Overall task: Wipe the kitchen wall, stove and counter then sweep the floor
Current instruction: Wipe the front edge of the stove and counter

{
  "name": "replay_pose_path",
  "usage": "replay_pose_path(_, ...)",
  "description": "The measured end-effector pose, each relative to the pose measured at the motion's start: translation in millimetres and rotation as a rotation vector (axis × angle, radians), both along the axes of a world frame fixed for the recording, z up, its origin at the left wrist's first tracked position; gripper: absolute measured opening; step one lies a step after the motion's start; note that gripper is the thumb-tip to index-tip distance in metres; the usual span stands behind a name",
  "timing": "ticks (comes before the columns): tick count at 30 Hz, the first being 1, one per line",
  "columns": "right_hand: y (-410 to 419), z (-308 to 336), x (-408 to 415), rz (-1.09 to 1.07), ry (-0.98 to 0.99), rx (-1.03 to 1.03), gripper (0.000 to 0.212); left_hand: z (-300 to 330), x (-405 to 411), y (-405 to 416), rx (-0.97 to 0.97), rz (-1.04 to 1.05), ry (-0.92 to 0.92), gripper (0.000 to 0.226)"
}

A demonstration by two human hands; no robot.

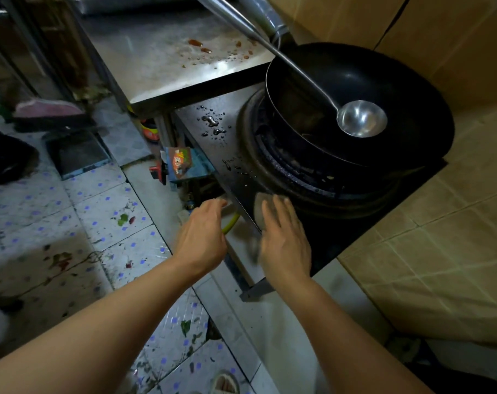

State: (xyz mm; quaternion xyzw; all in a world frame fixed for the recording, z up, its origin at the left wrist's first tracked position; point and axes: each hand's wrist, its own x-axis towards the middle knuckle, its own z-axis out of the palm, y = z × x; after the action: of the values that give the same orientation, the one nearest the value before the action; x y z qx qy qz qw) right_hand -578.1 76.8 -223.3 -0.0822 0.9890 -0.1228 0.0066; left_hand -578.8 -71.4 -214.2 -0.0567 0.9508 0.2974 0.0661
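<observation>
Fingers: right hand (284,240) lies flat with its fingers (278,211) spread wide, pressing a grey cloth (260,207) against the front edge of the stove (230,143); nothing is gripped, the palm pins it down.
Other hand: left hand (203,237) reaches toward the front lip of the stove just beside the cloth, fingers loosely curled; whether they hold anything cannot be told, the tips are blurred.
Cloth: thin, limp and probably damp, so it should be light and fold under pressure; best handled bunched under a flat palm.
Stove surface: dark, glossy, dotted with water droplets (213,123), likely slick; a wet rag will glide and may slip off the edge.
Wok: black wok (383,89) sits on the burner ring (292,166) with a steel ladle (361,118) resting in it; probably heavy, and in the way of wiping around the ring.
Worktop: steel worktop (167,58) behind the stove carries red sauce spots (199,45), not yet wiped.
Wall: tan tiled wall (440,223) to the right.
Floor: tiled floor (85,209) is littered with scraps, sweeping not yet done.
Stage: judged to be stove wiping, near corner.
</observation>
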Motion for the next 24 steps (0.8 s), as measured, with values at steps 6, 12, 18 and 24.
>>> replay_pose_path(6, -22.2, 4.3, -11.4, -0.019, -0.023, 0.004, 0.065, 2.0, 1.8, 1.0, 0.001, 0.014, 0.0, 0.062)
replay_pose_path(12, -41.3, 0.4, -35.1, 0.069, -0.053, 0.113, 0.065, -1.4, 4.6, -5.7, -0.063, 0.022, -0.021, 0.065)
replay_pose_path(18, 0.4, -8.5, 23.4, 0.013, 0.026, 0.11, 0.07, 5.2, 12.5, 7.9, 0.0, 0.003, -0.01, 0.062)
replay_pose_path(24, -21.9, 7.7, -18.0, 0.061, -0.034, 0.006, 0.063, 3.3, 13.1, 11.7, -0.034, -0.022, 0.022, 0.059)
